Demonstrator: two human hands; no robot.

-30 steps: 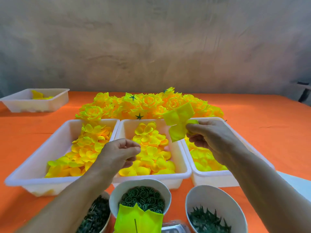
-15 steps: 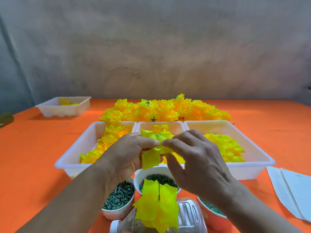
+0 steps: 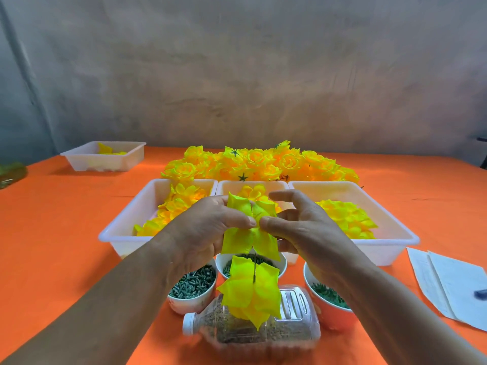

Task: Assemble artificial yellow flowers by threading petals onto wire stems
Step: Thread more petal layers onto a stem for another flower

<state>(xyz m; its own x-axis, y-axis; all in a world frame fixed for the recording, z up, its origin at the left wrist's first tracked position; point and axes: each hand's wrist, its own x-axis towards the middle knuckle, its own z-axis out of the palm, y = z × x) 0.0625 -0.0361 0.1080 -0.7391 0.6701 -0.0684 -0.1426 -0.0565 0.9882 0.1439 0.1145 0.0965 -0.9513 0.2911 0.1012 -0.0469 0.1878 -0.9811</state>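
Above the wire stem (image 3: 254, 272), lobed lime-yellow petal (image 3: 246, 239)

You're at a small craft-assembly workstation set up for piecework. The surface (image 3: 52, 246) is covered with an orange cloth and backs onto a bare, stained grey wall (image 3: 237, 75). Just beyond your left hand (image 3: 203, 230) and right hand (image 3: 305, 230) stand three white bins (image 3: 392, 234) of sorted yellow petals (image 3: 347, 217), with a heap of finished flowers (image 3: 263, 164) behind them. Nearer you than your hands sit bowls (image 3: 188, 305) of green parts (image 3: 192, 283).
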